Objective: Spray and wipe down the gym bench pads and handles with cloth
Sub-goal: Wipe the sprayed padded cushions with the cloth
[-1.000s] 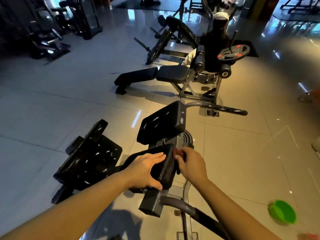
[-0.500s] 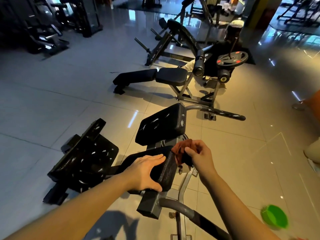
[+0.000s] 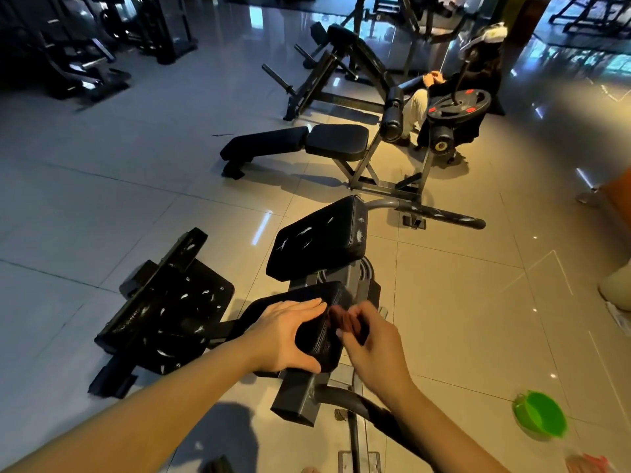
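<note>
A black near pad (image 3: 316, 339) of the gym machine sits low in the middle of the view. My left hand (image 3: 285, 336) grips its top, fingers over the surface and thumb down the near side. My right hand (image 3: 370, 343) holds a dark red-brown cloth (image 3: 343, 322) against the pad's right end. A second black pad (image 3: 319, 237), scuffed with white marks, stands just beyond. The right handle bar (image 3: 440, 215) curves off to the right, and another handle (image 3: 362, 409) runs below my hands.
A scuffed black foot plate (image 3: 167, 312) lies on the left. A green bowl (image 3: 539, 414) sits on the tiled floor at lower right. A flat bench (image 3: 297, 143) with a weight plate (image 3: 459, 105) stands ahead, a seated person (image 3: 478, 73) behind it.
My right hand came back down and in with the cloth against the pad's right end. My left hand kept its grip on the pad. The view shifted slightly.
</note>
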Available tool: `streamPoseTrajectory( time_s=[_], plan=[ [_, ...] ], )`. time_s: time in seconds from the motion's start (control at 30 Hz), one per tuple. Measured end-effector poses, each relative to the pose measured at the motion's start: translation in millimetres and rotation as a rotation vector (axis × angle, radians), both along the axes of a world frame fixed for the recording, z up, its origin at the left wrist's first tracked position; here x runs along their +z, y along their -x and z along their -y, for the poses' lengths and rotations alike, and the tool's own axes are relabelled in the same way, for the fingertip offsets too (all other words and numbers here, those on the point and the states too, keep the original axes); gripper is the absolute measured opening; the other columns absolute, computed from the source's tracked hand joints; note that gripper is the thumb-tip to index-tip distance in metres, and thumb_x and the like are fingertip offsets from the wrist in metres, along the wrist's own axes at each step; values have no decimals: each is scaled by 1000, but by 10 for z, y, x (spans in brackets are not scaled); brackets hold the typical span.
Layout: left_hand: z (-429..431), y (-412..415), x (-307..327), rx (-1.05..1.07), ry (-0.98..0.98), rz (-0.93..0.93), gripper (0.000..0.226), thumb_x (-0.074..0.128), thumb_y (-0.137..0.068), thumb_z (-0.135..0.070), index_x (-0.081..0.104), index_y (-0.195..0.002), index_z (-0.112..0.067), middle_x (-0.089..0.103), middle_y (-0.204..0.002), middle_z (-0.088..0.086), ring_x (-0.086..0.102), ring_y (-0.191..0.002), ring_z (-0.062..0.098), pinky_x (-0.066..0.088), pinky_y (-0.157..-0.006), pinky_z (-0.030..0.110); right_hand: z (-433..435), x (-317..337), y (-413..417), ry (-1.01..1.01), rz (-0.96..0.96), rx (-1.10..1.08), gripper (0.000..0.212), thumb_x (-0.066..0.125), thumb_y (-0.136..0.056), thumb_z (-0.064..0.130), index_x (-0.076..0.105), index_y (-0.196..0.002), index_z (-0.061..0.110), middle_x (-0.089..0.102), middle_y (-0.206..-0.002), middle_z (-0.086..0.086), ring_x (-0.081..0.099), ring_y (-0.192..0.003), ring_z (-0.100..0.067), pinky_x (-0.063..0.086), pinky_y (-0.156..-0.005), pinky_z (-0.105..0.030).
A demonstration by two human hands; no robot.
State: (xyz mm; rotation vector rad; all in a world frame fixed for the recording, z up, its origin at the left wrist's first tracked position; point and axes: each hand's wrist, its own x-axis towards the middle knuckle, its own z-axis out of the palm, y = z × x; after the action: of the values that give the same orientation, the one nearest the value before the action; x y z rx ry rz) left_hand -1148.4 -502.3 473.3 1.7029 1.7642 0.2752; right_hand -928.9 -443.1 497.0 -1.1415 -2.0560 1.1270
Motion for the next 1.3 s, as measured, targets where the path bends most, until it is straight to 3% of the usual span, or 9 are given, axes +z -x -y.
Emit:
streamPoseTrajectory(
  time_s=[0.17,0.3,0.47,0.63,0.7,0.83,1.0,1.13,1.3],
  plan=[
    [-6,-21,71,-4,-13,-11,111,77,-72,-68,16,-160,-43,13,-165,-27,10,-153,10,13,-127,44,18,21,-206,134,-5,44,16,75,-90,18,63,-94,27,66,-87,8,64,-85,-10,55,-77,-30],
    [-19,-46,144,-17,-5,-46,109,79,-74,-65,16,-161,-41,15,-165,-25,10,-153,9,13,-128,44,-585,108,7,52,-78,-240,15,72,-91,13,60,-96,21,64,-85,6,62,-77,-5,48,-62,-16],
    [-65,-53,247,-79,-18,-171,110,77,-75,-67,17,-162,-36,14,-167,-20,5,-154,7,3,-127,40,-221,-57,104,-69,80,-16,21,69,-91,19,57,-96,35,65,-95,13,60,-91,-5,53,-76,-30],
    [-77,-37,258,-73,-20,-138,112,79,-72,-67,18,-161,-38,14,-166,-22,5,-153,6,3,-123,33,-18,188,-312,259,63,262,15,73,-91,21,65,-94,33,69,-92,12,67,-91,-8,55,-82,-24],
    [-92,-29,277,-74,-1,-138,113,80,-71,-68,18,-161,-39,15,-166,-22,6,-153,6,6,-124,34,-260,203,-325,228,9,88,12,74,-90,20,66,-92,28,71,-88,8,67,-88,-8,56,-83,-32],
    [-103,-32,334,-96,25,-149,115,81,-71,-66,16,-162,-38,14,-166,-22,7,-153,7,8,-122,32,-604,182,-52,71,-26,-181,14,72,-91,16,61,-93,25,67,-88,6,65,-80,-6,56,-70,-28],
    [-142,30,327,-151,43,-179,115,79,-72,-67,14,-162,-39,11,-168,-20,5,-154,9,7,-125,36,-53,21,13,-15,97,27,23,70,-91,20,57,-93,40,64,-90,14,60,-85,-5,52,-75,-30],
    [-159,64,302,-161,38,-159,116,79,-70,-69,14,-162,-40,11,-168,-21,5,-153,7,7,-124,34,79,236,-280,187,186,254,12,72,-91,27,63,-92,34,68,-89,10,64,-87,-5,53,-83,-30],
    [-147,84,250,-155,27,-177,117,77,-68,-74,15,-162,-41,14,-167,-21,9,-153,10,11,-125,38,-411,177,-117,54,97,-197,13,74,-89,20,65,-95,28,67,-87,11,64,-83,-9,55,-75,-31]
  ],
)
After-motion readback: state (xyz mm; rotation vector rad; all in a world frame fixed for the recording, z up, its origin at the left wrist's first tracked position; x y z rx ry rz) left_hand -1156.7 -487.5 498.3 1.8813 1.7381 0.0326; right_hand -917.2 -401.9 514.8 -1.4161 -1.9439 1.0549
